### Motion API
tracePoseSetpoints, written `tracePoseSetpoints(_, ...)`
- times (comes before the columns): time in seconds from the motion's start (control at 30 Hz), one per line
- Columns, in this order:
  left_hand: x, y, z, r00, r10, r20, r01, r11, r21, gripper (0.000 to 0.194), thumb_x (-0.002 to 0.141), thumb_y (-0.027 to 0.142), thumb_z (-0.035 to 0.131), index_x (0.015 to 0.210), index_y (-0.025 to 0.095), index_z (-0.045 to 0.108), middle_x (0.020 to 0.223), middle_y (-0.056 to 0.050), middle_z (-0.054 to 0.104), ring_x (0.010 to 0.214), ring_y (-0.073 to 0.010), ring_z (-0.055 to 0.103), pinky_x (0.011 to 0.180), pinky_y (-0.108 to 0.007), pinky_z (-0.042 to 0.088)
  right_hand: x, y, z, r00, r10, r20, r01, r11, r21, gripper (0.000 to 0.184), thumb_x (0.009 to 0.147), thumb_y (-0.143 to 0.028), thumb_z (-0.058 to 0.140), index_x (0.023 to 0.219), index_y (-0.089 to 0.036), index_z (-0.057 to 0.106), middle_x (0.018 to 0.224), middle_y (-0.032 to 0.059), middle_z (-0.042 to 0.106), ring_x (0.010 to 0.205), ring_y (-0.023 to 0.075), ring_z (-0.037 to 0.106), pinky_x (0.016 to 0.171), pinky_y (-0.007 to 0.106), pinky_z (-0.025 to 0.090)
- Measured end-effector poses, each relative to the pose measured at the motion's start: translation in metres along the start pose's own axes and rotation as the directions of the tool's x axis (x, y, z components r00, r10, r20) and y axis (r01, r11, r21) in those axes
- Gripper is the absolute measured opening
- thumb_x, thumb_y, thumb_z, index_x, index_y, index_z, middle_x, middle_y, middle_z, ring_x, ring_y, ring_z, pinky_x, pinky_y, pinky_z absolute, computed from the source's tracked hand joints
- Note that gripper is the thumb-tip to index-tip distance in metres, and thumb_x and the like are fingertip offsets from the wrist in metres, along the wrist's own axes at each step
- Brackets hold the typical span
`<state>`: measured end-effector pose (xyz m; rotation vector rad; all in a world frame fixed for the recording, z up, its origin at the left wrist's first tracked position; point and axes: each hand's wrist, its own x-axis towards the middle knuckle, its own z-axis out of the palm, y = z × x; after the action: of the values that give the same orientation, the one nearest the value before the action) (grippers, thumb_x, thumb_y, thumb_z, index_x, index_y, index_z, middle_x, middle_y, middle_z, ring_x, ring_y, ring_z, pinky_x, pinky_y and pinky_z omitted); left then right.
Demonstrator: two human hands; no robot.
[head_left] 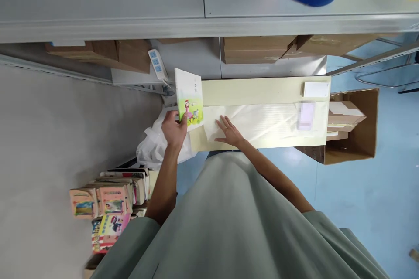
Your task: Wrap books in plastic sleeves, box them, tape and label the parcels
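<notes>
My left hand (175, 130) grips a thin book (190, 91) by its lower left edge, thumb on the front. Its cover is white above and green below, with a drawn figure in red and pink. The book is held over the left end of a cream-coloured board (242, 91). On that board lies a long translucent white sheet (262, 115), slightly wrinkled. My right hand (230, 131) rests flat on the sheet's left part with its fingers spread. Toward the right end, a pale purple rectangular item (306, 116) lies on the sheet, and a white box-like item (316, 89) lies above it.
Grey shelving (131, 30) runs across the far side, holding cardboard boxes (255, 48) and a white power strip (157, 65). An open carton (366, 126) stands at the right. Stacked books (114, 196) and a white plastic bag (153, 139) are at the left.
</notes>
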<state>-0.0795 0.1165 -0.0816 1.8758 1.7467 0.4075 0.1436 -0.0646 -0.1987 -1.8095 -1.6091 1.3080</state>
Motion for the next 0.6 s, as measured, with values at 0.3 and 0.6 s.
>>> tracePoseSetpoints(0.3, -0.07, 0.055, 0.015, 0.939, -0.17, 0.298, 0.315, 0.769, -0.556, 0.06, 0.074, 0.072, 0.092, 0.1, 0.022, 0.071, 0.095, -0.003, 0.078, 0.087, -0.0231, 0.074, 0.075, -0.032, 0.062, -0.027, 0.002, -0.078, 0.966, 0.19, -0.175, -0.012, 0.71, 0.705, 0.086, 0.093, -0.091, 0.065, 0.144, -0.022, 0.071, 0.133, 0.0136, 0.082, 0.127, 0.0343, 0.077, 0.105, 0.046, 0.065)
tracePoseSetpoints(0.6, -0.112, 0.057, 0.114, 0.862, -0.203, 0.465, 0.353, 0.899, -0.261, 0.041, 0.086, 0.061, 0.082, 0.087, 0.022, 0.072, 0.09, -0.003, 0.078, 0.092, -0.0232, 0.073, 0.079, -0.029, 0.056, -0.092, 0.052, -0.102, 0.933, 0.316, -0.17, -0.22, 0.878, 0.424, 0.066, 0.095, -0.09, 0.057, 0.097, -0.024, 0.068, 0.101, 0.0115, 0.081, 0.092, 0.0286, 0.075, 0.087, 0.041, 0.063)
